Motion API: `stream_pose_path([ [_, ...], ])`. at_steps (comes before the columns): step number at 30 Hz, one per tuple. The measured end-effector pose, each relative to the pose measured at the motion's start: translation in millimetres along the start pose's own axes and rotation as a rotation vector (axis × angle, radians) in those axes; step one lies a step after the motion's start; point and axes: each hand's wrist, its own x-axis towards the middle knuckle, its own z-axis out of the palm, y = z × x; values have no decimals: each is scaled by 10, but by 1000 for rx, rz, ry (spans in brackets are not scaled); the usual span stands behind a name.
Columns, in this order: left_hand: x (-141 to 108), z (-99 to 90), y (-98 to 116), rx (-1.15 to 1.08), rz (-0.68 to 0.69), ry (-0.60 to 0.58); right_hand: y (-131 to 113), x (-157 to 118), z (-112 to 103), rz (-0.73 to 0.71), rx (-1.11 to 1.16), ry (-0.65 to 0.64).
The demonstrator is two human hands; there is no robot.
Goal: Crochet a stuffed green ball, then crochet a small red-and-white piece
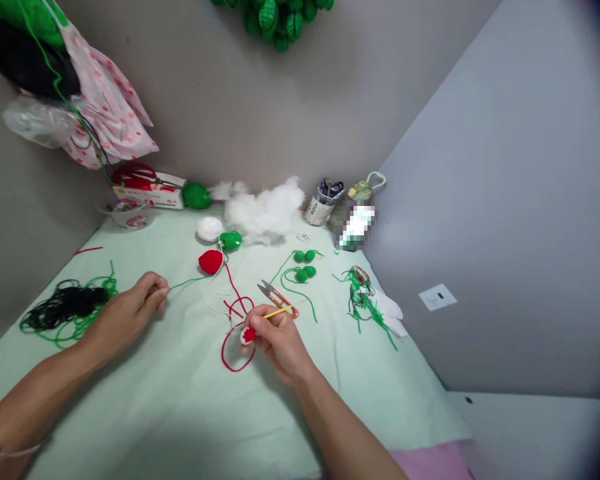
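Observation:
My left hand [150, 293] is closed in a pinch on a strand of green yarn [185, 283], which runs rightward to the yarn balls. Between the fingers of my right hand [277, 337] is a small red and white crochet piece [248, 335], along with a yellow crochet hook [279, 311] that points to the right. Loose red yarn [223, 353] loops on the cloth beside the piece. Just beyond my right hand lie orange-handled thread snips [275, 293]. A red yarn ball [211, 262], a white yarn ball [210, 229] and a green yarn ball [231, 241] sit farther back.
A dark green and black yarn heap [70, 303] lies left, yarn scraps [363, 297] right. Small green crochet balls [305, 273] sit mid-table. White stuffing [265, 210], a plastic tub [130, 217], red scissors [140, 175] and a pen cup [321, 205] stand along the back wall.

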Motion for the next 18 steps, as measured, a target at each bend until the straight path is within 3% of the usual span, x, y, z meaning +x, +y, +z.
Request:
stream_pose_path([
  [5, -453, 164, 535, -319, 44, -19, 126, 7, 24, 163, 38, -60],
  [8, -651, 337, 701, -437, 57, -81, 202, 10, 40, 259, 45, -89],
  [13, -727, 529, 648, -420, 107, -216, 285, 37, 56, 309, 95, -86],
  [18, -696, 484, 544, -448, 59, -144, 233, 29, 33, 258, 96, -64],
])
